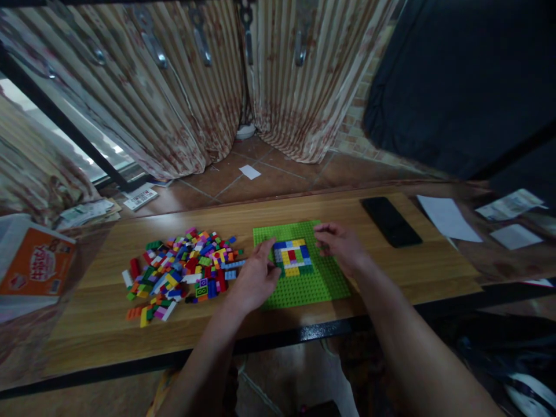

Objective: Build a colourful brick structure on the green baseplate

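Head view: Two bare hands frame a green baseplate (306,294) on a wooden tabletop (438,269), daylight falling dimly across the bricks.
Left hand: The left hand (259,278) is at the near-left side of the brickwork, palm down, thumb and forefinger apart, with no brick seen between them.
Right hand: The right hand (340,243) hovers by the far-right part of the baseplate, fingers curled inward; whether the fingertips pinch anything cannot be told.
Brick patch: Between the two hands, just right of the left fingertips, sits a multicoloured brick patch (295,260), its red centre ringed by white and yellow, with blue and green toward the edges.
Loose bricks: To the left of the left hand spreads a heap of loose bricks (186,266), light-blue pieces (230,275) lying nearest the wrist.
Phone: Beyond the right hand, farther right, lies a dark phone (391,221), well apart from the baseplate.
Studs: Good practice here, by judgement, is to square each brick against its neighbour before pressing straight down, with the left hand steadying the baseplate; a tilted push could leave a corner raised.
Fingertips: Light contact at the patch's edge seems wise, since a sideways nudge might loosen seated pieces.
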The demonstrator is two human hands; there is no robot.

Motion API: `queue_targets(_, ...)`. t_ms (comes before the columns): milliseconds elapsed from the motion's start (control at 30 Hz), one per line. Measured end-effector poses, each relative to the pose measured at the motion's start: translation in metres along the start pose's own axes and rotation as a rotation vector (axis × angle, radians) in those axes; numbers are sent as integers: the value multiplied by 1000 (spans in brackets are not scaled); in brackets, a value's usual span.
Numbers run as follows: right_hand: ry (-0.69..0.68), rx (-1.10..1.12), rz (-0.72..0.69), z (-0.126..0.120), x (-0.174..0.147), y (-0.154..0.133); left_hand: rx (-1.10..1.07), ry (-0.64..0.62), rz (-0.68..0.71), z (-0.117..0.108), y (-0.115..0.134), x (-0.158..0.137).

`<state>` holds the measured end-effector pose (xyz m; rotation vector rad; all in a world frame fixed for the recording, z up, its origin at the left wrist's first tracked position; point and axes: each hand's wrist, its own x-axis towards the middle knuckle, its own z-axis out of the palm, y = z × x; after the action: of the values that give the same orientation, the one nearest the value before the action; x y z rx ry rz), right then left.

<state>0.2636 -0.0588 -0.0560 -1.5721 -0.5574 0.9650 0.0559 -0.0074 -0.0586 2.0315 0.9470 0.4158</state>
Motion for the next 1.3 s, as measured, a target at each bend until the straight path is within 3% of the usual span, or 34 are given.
queue_targets(133, 18, -364, -62, 2, 8, 10, -41, -19, 12, 0, -3, 0)
queue_targets(500, -11, -696, -233, 2, 15, 10, -56, -17, 7, 0, -3, 0)
queue_targets(1300, -45, -561, -53, 4, 12, 8, 55, -48, 13, -3, 4, 2)
